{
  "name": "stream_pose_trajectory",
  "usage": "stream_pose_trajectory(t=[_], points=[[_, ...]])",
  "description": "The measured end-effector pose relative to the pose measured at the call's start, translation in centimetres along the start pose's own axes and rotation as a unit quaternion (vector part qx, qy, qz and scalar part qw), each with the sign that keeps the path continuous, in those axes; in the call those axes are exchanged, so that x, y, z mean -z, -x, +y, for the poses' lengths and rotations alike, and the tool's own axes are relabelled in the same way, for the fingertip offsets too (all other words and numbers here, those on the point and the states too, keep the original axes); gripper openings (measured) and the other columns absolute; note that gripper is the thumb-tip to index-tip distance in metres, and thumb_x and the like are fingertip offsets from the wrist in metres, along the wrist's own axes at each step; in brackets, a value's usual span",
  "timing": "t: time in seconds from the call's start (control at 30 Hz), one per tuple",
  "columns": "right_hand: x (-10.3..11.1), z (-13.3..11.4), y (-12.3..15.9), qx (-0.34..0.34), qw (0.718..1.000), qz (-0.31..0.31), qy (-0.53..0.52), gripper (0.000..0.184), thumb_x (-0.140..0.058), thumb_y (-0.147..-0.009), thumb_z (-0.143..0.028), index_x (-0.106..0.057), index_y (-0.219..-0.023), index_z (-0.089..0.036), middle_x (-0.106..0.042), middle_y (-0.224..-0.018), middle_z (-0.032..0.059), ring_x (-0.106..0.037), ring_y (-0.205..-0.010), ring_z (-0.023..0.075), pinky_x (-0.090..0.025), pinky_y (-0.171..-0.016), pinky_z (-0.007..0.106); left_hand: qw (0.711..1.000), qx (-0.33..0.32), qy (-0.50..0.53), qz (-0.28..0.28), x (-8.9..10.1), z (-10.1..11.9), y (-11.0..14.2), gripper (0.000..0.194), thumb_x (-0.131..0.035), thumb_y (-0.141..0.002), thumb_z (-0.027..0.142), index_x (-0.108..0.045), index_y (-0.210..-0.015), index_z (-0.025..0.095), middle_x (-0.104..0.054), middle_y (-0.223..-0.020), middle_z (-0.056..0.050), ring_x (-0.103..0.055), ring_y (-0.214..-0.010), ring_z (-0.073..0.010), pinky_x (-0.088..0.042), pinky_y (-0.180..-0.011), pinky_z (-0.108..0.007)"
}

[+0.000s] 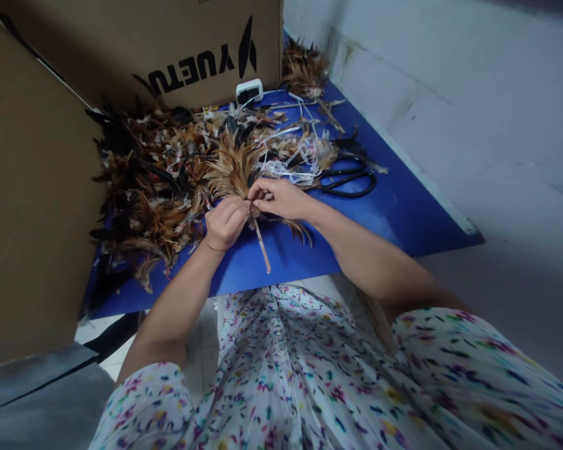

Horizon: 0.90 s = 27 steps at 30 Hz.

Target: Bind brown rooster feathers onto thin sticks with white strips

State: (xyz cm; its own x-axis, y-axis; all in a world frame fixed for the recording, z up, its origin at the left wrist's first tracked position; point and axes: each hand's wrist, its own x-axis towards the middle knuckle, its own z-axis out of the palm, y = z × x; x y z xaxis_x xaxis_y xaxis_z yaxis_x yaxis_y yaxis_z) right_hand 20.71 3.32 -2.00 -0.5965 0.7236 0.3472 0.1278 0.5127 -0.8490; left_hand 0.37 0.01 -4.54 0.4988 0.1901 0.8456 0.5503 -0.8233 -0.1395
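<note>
A fan of brown feathers (pixel 234 164) stands out from the top of a thin stick (pixel 263 249), whose bare lower end points toward me over the table. My left hand (pixel 226 223) is closed around the base of this feather bundle, fingers pinched. Right against it, the thumb and index finger of my right hand (pixel 281 199) pinch at the same spot where feathers meet stick. What lies exactly between the fingertips is hidden. More feathers (pixel 299 230) show below my right wrist.
A big heap of loose feathers (pixel 154 181) covers the table's left side. Black-handled scissors (pixel 344 190) and tangled white plastic strips (pixel 296 161) lie to the right. Behind are a small white device (pixel 249 90), a feather bunch (pixel 306 69) and cardboard boxes (pixel 122 37). A wall (pixel 450 125) borders the blue table (pixel 403 219).
</note>
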Motion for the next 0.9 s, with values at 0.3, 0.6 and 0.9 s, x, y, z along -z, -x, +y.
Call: stream_pose_trajectory(t=[0.3, 0.6, 0.9], points=[[-0.59, 0.21, -0.07, -0.038, 0.998, 0.006, -0.058, 0.022, -0.061, -0.074, -0.013, -0.051, -0.093, -0.018, -0.060, -0.073, -0.0030, -0.057, -0.065, 0.0102, -0.046, -0.064, 0.024, 0.998, 0.065, 0.002, -0.014, -0.17, -0.06, 0.14, 0.004, -0.063, -0.090, 0.017, -0.066, -0.088, 0.017, -0.075, -0.085, -0.008, -0.072, -0.086, -0.0179, -0.058, -0.081, -0.031], [-0.43, 0.08, 0.23, -0.024, 0.998, -0.016, -0.048, 0.022, -0.050, -0.085, -0.009, -0.049, -0.104, -0.021, -0.060, -0.072, -0.0053, -0.057, -0.058, 0.0085, -0.046, -0.057, 0.021, 0.999, 0.029, -0.020, -0.033, 0.19, -0.01, 0.02, 0.007, -0.062, -0.090, 0.014, -0.069, -0.092, 0.017, -0.075, -0.087, -0.008, -0.072, -0.088, -0.0182, -0.060, -0.083, -0.032], [-0.30, 0.22, 0.06, 0.001, 1.000, -0.024, 0.009, 0.014, -0.050, -0.087, -0.013, -0.060, -0.096, -0.016, -0.061, -0.069, -0.0030, -0.058, -0.061, 0.0102, -0.046, -0.065, 0.025, 0.999, 0.000, -0.012, -0.043, 0.48, -0.17, -0.03, 0.010, -0.061, -0.090, 0.012, -0.070, -0.091, 0.016, -0.076, -0.092, -0.008, -0.072, -0.094, -0.0195, -0.061, -0.082, -0.034]])
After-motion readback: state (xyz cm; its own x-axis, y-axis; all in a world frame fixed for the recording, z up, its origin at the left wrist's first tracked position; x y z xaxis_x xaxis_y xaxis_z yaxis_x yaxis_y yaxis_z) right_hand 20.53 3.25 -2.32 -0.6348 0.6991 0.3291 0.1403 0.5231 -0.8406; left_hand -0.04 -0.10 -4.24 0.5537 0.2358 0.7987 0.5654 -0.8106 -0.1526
